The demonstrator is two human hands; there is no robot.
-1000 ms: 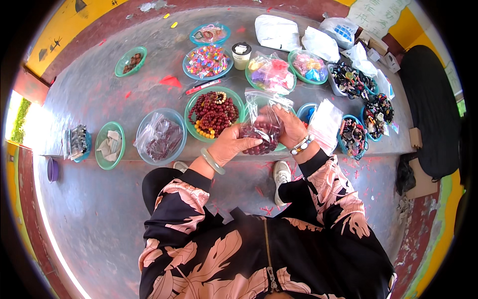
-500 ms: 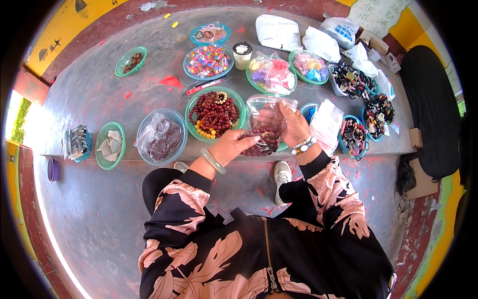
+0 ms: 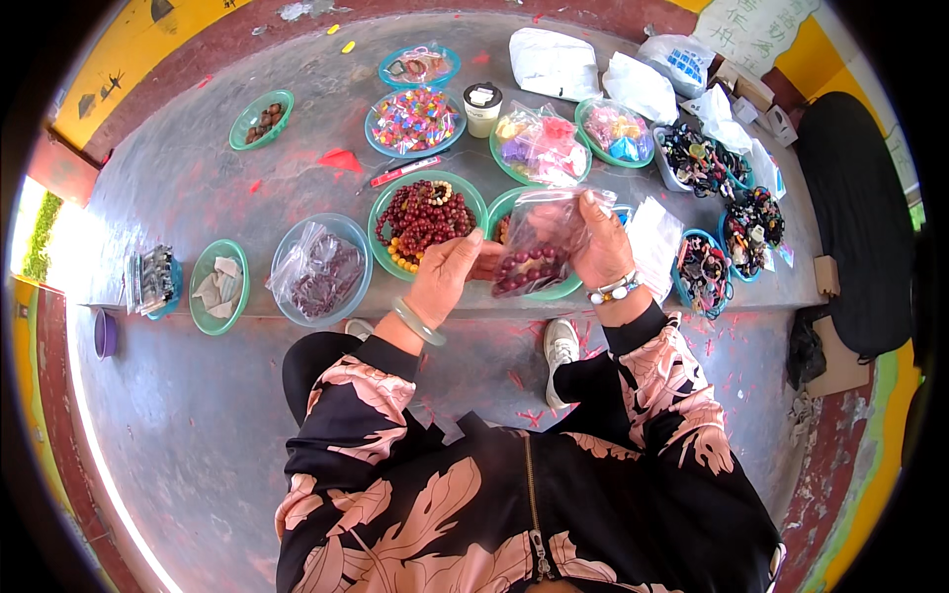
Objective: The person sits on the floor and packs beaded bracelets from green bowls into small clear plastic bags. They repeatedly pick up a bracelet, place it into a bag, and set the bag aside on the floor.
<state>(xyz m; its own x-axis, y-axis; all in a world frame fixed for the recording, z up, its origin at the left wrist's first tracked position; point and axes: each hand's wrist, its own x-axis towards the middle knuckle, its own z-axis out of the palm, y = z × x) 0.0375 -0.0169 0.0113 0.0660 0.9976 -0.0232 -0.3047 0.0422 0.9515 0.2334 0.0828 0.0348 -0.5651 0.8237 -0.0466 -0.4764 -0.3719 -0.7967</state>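
My right hand (image 3: 605,252) pinches a clear plastic bag (image 3: 551,219) by its upper right side, thumb in front. Inside the bag's lower part lies a dark red bead bracelet (image 3: 529,269). Just left of the bag is my left hand (image 3: 445,269), its thumb lifted and its fingers stretched toward the bag's edge. It holds nothing that I can see, and whether the fingertips touch the bag I cannot tell. Behind the bag a green bowl (image 3: 497,206) is mostly covered. Left of that, another green bowl (image 3: 377,219) holds dark red bead strings (image 3: 427,219) with some yellow beads.
A bluish bowl (image 3: 364,259) of bagged dark pieces stands to the left. White paper packets (image 3: 654,242) lie right of my right hand. Farther back are bowls of colourful pieces, a lidded cup (image 3: 482,111) and white bags (image 3: 554,64). The platform's front edge runs before my knees.
My left hand has drawn back leftward from the bag, its thumb coming off it. The bag has shifted slightly right with my right hand, uncovering more of the green bowl behind.
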